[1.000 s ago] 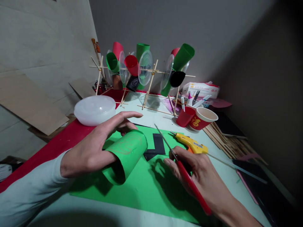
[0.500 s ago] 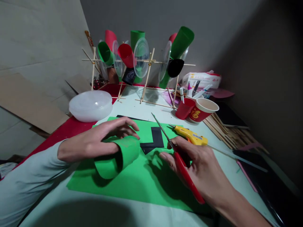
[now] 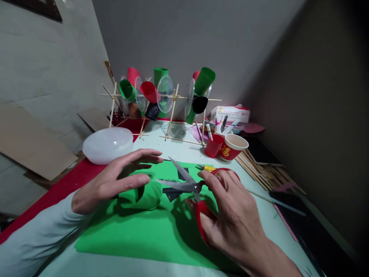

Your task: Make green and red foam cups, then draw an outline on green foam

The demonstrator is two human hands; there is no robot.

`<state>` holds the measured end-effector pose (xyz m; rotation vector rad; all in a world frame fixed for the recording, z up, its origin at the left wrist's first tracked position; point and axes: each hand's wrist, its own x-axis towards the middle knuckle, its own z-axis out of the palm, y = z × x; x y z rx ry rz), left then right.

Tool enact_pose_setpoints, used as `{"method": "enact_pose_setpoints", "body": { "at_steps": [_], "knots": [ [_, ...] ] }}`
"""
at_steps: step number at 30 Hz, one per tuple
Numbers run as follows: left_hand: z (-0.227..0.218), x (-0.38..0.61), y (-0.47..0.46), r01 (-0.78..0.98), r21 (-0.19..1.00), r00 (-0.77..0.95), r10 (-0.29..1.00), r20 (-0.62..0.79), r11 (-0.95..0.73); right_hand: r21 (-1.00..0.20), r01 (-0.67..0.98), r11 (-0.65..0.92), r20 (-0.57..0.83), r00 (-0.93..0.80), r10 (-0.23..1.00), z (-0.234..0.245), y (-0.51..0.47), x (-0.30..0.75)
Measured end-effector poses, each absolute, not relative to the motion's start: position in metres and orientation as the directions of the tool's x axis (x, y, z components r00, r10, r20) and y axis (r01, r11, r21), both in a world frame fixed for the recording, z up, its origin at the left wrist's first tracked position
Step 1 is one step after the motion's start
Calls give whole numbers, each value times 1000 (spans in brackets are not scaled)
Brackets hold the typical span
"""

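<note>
Red-handled scissors (image 3: 184, 185) are in my right hand (image 3: 233, 207), their blades spread and pointing left. My left hand (image 3: 115, 179) hovers with thumb and fingers apart, just over a green paper tube (image 3: 150, 198). I see nothing between its fingers. The tube lies on its side on a large green sheet (image 3: 138, 238). Behind the blades, black paper pieces (image 3: 173, 195) rest on that sheet. My right hand partly hides a yellow glue gun (image 3: 208, 168).
Stick frames carrying clear discs (image 3: 165, 94) and red, green and black cups stand at the back. A white plastic bowl (image 3: 108, 146) is on the left. Two red cups (image 3: 235, 148), wooden sticks (image 3: 255, 169) and a black tablet-like slab (image 3: 311, 223) occupy the right.
My left hand has come out of the green tube and risen above it. The scissors have turned leftward and their blades have spread. The view has tilted up.
</note>
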<state>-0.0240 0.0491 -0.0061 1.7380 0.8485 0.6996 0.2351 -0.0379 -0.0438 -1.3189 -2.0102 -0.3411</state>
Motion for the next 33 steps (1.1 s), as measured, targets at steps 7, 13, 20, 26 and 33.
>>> {"method": "enact_pose_setpoints", "body": {
  "at_steps": [7, 13, 20, 26, 33],
  "knots": [
    [7, 3, 19, 48, 973, 469, 865, 179, -227, 8, 919, 395, 748, -268, 607, -36, -42, 237],
    [13, 26, 6, 33, 985, 462, 876, 137, -172, 89, 931, 355, 790, -283, 544, -32, -43, 237],
    [19, 42, -4, -42, 997, 430, 899, 83, -72, 172, 923, 344, 834, -323, 447, -32, -44, 239],
    [18, 41, -8, -32, 995, 351, 931, 97, -91, 205, 914, 349, 827, -353, 439, -30, -45, 239],
    [21, 34, -6, -40, 994, 313, 943, 110, -102, 234, 910, 342, 827, -371, 423, -29, -44, 239]
  ]
}}
